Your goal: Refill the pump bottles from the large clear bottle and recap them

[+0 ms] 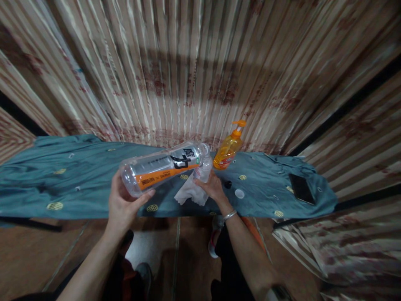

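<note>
My left hand [125,205] is wrapped round the base of a large clear plastic bottle [163,165] with an orange and silver label. The bottle is tilted nearly flat, its uncapped mouth pointing right. In my right hand [214,186] is a smaller clear bottle [205,167], standing roughly upright. The two bottle mouths meet or overlap in the view; whether they touch I cannot tell. A white tissue [192,192] lies under and beside the small bottle. Any liquid passing between the bottles is too faint to make out.
Behind my right hand stands an orange pump bottle [228,150]. A small black cap [228,184] and a white round lid [239,194] lie to its front. A dark phone [301,189] rests at the right on the green cloth [94,179]. Pleated curtains [188,75] hang behind the table.
</note>
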Demonstrator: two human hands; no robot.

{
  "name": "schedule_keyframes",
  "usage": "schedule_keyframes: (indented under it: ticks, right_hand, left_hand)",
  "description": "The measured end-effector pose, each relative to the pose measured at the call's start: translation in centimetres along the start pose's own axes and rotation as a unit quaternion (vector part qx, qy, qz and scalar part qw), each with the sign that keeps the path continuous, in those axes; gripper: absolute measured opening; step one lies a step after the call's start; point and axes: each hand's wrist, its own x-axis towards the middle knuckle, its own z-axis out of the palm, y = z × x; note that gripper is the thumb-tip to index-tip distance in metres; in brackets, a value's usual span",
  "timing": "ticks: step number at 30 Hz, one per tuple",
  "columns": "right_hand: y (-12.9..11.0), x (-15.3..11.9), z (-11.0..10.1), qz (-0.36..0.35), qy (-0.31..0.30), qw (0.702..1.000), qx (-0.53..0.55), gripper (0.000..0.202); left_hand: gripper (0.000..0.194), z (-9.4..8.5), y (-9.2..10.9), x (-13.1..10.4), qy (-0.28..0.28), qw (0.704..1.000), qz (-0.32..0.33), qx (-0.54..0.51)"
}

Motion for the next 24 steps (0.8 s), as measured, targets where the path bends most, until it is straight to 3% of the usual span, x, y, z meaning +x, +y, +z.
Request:
schedule_keyframes:
  ticks: [3, 10, 24]
  right_hand:
    - [-0.02, 0.04, -0.1, 0.019, 0.005, 1.0, 0.007, 0.079]
    - [-0.04, 0.16, 0.14, 0.008, -0.004, 1.0, -0.028, 0.052]
    - [0.16, 0.16, 0.77, 0.008, 0.007, 0.999, -0.05, 0.047]
  left_hand:
    - [0.088, 0.08, -0.16, 0.07, 0.003, 1.0, -0.005, -0.004]
    - [0.092, -0.04, 0.07, 0.18, 0.008, 1.0, -0.027, -0.005]
    - [0.1, -0.66, -0.27, 0.35, 0.004, 1.0, -0.004, 0.0]
